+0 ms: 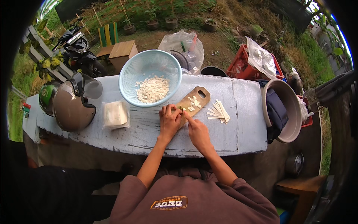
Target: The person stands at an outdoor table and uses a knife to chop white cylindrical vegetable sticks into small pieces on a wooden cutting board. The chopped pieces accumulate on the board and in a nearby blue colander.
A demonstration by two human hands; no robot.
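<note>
A wooden cutting board (202, 100) with a handle hole lies slantwise on the table. Curled over its near part, my left hand (169, 119) pins a pale strip, mostly hidden under the fingers. My right hand (198, 131) grips a small knife (181, 108), its handle covered by my palm and its blade at my left fingertips. Small cut pale squares (194, 103) are scattered on the board beyond the blade. To the right, a fanned pile of pale flat strips (219, 112) rests on the table. Behind my left hand stands a light-blue plastic colander (122, 81) holding many cut pieces (153, 89).
A clear plastic pack of pale sheets (115, 114) lies left on the pale tabletop (145, 134). Beyond it are a brown helmet (73, 106) and a green one (46, 96). A large basin (291, 112) with a dark bag (275, 107) leans at the right end.
</note>
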